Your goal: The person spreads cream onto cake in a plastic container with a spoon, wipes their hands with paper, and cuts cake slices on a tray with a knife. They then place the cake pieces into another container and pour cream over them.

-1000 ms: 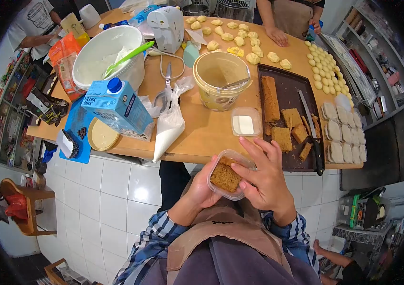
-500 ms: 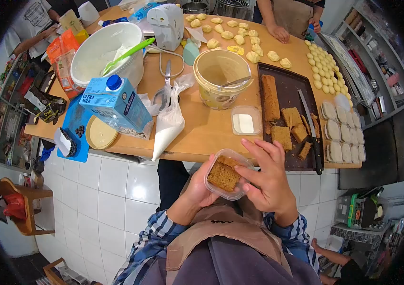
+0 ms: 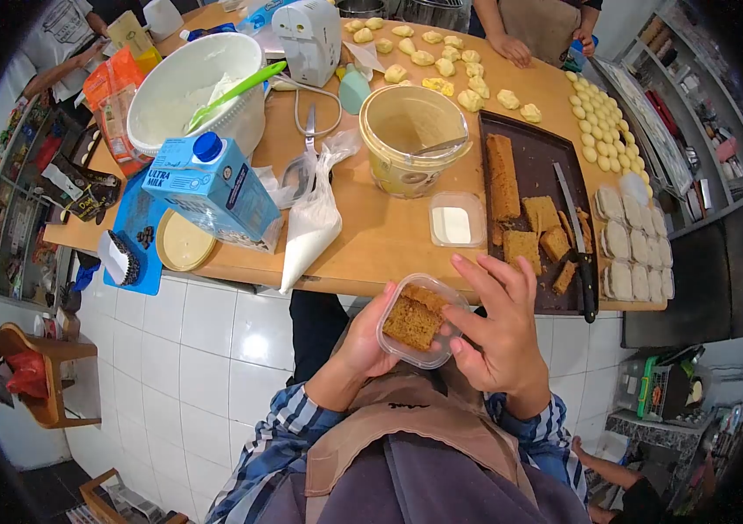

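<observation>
My left hand [image 3: 366,341] is closed around the side of a small clear plastic container [image 3: 435,356] just in front of the table edge. Brown sponge cake pieces [image 3: 412,323] lie inside it, one behind the other. My right hand [image 3: 498,336] is at the container's right side with its fingers spread. Its index fingertip reaches over the rim to the cake, and the thumb is near the outer wall. On the table beyond, a dark tray [image 3: 536,148] bears a long cake strip [image 3: 502,179], cut cake pieces and a knife [image 3: 586,284].
A white-filled container [image 3: 456,224], a cream tub [image 3: 402,175], a filled piping bag [image 3: 310,231] and a milk carton [image 3: 214,188] stand or lie nearby. Behind are a white bowl [image 3: 249,113], a mixer [image 3: 309,44] and dough pieces [image 3: 424,58]. Co-workers stand at the far side.
The table's contents sit slightly shifted in the view. My right index finger has moved slightly at the rim, and the rear cake piece shows a little differently. My left hand keeps its hold.
</observation>
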Demonstrator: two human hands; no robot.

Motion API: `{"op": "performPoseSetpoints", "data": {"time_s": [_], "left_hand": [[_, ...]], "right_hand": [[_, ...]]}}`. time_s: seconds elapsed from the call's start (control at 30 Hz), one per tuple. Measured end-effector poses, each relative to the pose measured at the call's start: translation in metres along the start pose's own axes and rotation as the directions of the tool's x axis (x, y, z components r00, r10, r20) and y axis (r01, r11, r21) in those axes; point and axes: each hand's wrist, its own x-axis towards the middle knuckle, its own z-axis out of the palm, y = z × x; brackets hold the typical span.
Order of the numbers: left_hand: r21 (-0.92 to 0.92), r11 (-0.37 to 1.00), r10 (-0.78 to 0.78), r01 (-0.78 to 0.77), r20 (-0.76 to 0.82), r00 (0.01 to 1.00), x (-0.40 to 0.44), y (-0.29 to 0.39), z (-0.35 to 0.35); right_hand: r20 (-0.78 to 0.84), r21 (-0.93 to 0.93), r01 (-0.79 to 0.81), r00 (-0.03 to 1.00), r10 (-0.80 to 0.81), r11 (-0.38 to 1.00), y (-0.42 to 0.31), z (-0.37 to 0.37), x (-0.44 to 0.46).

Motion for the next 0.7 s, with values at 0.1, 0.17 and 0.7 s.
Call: {"op": "performPoseSetpoints", "data": {"time_s": [0.1, 0.17, 0.7], "left_hand": [[0.009, 1.000, -0.009, 0.009, -0.049, 0.999, 0.000, -0.001, 0.003], [-0.013, 1.000, -0.008, 0.008, -0.046, 0.999, 0.000, -0.001, 0.002], [-0.155, 0.987, -0.026, 0.032, 0.041, 0.999, 0.004, -0.001, 0.000]], "right_hand": [[0.024, -0.058, -0.013, 1.000, 0.015, 0.998, -0.001, 0.003, 0.001], [0.021, -0.060, -0.011, 1.000, 0.013, 0.998, -0.001, 0.003, 0.001], [0.021, 0.018, 0.028, 0.999, -0.029, 0.999, 0.004, 0.008, 0.008]]}}
